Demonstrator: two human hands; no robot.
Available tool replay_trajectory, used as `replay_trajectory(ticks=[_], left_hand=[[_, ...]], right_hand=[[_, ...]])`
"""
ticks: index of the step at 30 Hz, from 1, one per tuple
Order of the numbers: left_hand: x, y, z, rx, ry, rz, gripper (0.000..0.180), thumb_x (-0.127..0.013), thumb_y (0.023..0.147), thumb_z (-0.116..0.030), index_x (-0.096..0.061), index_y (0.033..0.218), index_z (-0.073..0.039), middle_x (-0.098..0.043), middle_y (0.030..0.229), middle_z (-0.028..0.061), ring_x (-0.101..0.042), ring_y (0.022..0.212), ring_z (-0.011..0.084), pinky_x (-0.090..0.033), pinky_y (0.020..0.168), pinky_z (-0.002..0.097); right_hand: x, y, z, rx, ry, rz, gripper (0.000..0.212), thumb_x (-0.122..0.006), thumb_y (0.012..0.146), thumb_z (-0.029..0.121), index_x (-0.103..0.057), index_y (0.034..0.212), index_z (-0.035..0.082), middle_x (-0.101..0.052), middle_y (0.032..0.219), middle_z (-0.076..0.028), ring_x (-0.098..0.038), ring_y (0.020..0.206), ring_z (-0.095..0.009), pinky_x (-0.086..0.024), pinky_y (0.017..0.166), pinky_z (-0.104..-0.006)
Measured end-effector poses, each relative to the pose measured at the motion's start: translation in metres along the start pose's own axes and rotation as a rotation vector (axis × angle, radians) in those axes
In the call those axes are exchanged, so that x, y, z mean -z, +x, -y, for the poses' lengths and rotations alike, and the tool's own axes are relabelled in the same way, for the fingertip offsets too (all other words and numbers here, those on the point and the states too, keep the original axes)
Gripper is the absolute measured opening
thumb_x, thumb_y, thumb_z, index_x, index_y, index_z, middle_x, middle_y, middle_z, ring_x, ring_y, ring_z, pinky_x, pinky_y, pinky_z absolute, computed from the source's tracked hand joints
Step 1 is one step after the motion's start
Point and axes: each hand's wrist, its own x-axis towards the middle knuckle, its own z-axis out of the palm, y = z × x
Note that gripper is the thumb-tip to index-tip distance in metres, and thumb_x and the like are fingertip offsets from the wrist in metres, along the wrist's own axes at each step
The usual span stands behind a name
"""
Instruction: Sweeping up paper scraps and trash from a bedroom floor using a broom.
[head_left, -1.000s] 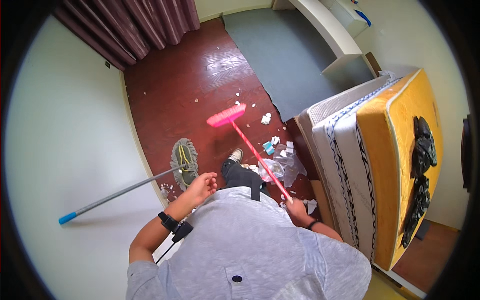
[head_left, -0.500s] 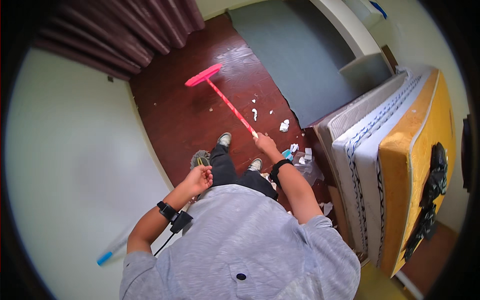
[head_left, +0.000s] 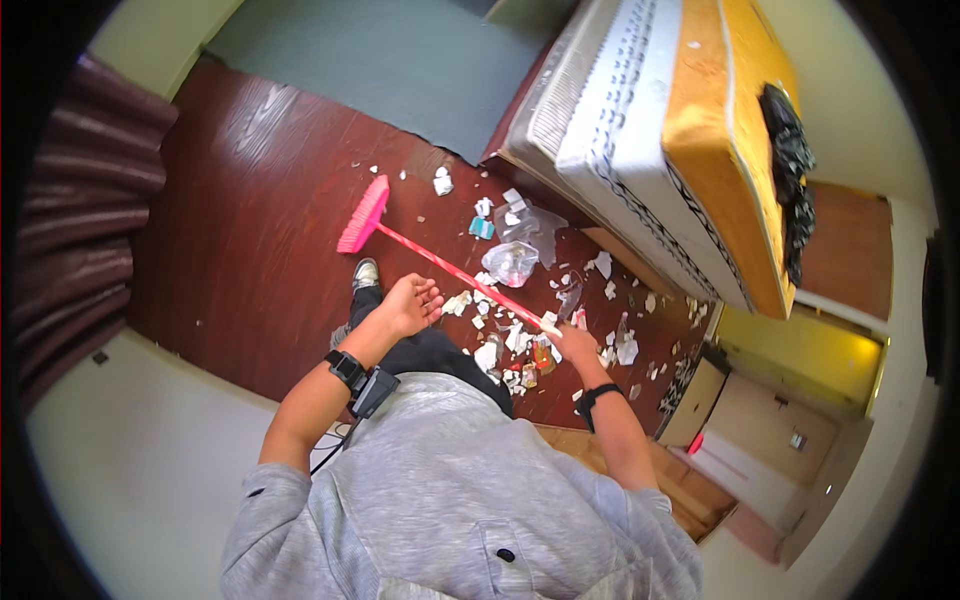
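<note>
A broom crosses the floor ahead of me, its pink bristled head (head_left: 364, 215) at the far left and its red-and-white handle (head_left: 450, 268) slanting back toward me. My right hand (head_left: 577, 346) is closed around the pale end of that handle. My left hand (head_left: 412, 303) hangs in front of my body with loosely bent fingers, holding nothing, apart from the handle. Below and around the handle lie many scraps of white litter (head_left: 518, 338) on the dark red wooden floor (head_left: 250, 260). Beyond them are a crumpled clear plastic bag (head_left: 511, 263) and a small blue packet (head_left: 481, 228).
Several mattresses (head_left: 625, 120) lean on edge at the right, with a black plastic bag (head_left: 787, 150) against the yellow one. A purple curtain (head_left: 95, 210) hangs at the left. A grey-green floor covering (head_left: 350, 70) lies at the back. At lower right is a pale door (head_left: 775, 430).
The view has turned to the right, bringing the litter pile and a door into sight. The broom head now lies nearer to me. My right hand still grips the handle.
</note>
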Motion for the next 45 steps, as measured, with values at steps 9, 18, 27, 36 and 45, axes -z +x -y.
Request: replay_trajectory(ticks=[9, 18, 27, 36, 45], left_hand=[[-0.052, 0.013, 0.054, 0.148, 0.455, -0.082, 0.01, -0.045, 0.08, -0.016, -0.053, 0.081, -0.01, -0.053, 0.07, -0.0007, -0.053, 0.07, 0.0161, -0.045, 0.068, 0.0323], [-0.109, 0.035, 0.079, 0.259, 0.654, -0.29, 0.041, -0.047, 0.086, -0.03, -0.039, 0.117, -0.005, -0.039, 0.125, 0.0146, -0.046, 0.112, 0.0292, -0.04, 0.092, 0.049], [-0.102, 0.197, 0.009, 0.445, 0.3, -0.376, 0.036, -0.042, 0.089, -0.027, -0.034, 0.109, 0.001, -0.041, 0.091, 0.0107, -0.048, 0.078, 0.024, -0.043, 0.074, 0.0423], [-0.107, 0.226, 0.191, 0.601, 0.848, -0.805, 0.012, -0.037, 0.082, -0.002, -0.041, 0.07, -0.002, -0.044, 0.064, 0.0074, -0.049, 0.054, 0.0211, -0.044, 0.05, 0.0359], [-0.037, 0.198, 0.327, 1.231, 1.317, -0.665, 0.02, -0.032, 0.087, -0.007, -0.049, 0.08, 0.002, -0.054, 0.076, 0.0111, -0.057, 0.066, 0.0265, -0.053, 0.066, 0.0431]], right_hand=[[-0.052, -0.143, -0.042, -0.128, 0.216, -0.282, 0.03, -0.058, 0.075, 0.029, -0.064, 0.07, 0.001, -0.061, 0.073, -0.019, -0.061, 0.068, -0.035, -0.049, 0.064, -0.0443], [-0.051, -0.09, 0.024, -0.006, 0.668, -0.592, 0.03, -0.061, 0.075, 0.031, -0.064, 0.07, 0.002, -0.061, 0.067, -0.019, -0.06, 0.064, -0.035, -0.048, 0.061, -0.0462], [0.01, -0.007, 0.078, 0.151, 0.789, -0.272, 0.05, -0.058, 0.078, 0.021, -0.044, 0.125, 0.03, -0.061, 0.076, -0.012, -0.061, 0.075, -0.032, -0.048, 0.063, -0.0435], [-0.076, -0.093, 0.041, -0.33, 0.805, -0.161, 0.054, -0.046, 0.081, 0.013, -0.039, 0.13, 0.032, -0.06, 0.062, -0.009, -0.061, 0.056, -0.027, -0.045, 0.048, -0.0422], [-0.082, -0.235, 0.041, -0.811, 1.023, 0.021, 0.058, -0.052, 0.076, 0.009, -0.039, 0.13, 0.024, -0.061, 0.064, -0.012, -0.062, 0.059, -0.028, -0.048, 0.05, -0.039]])
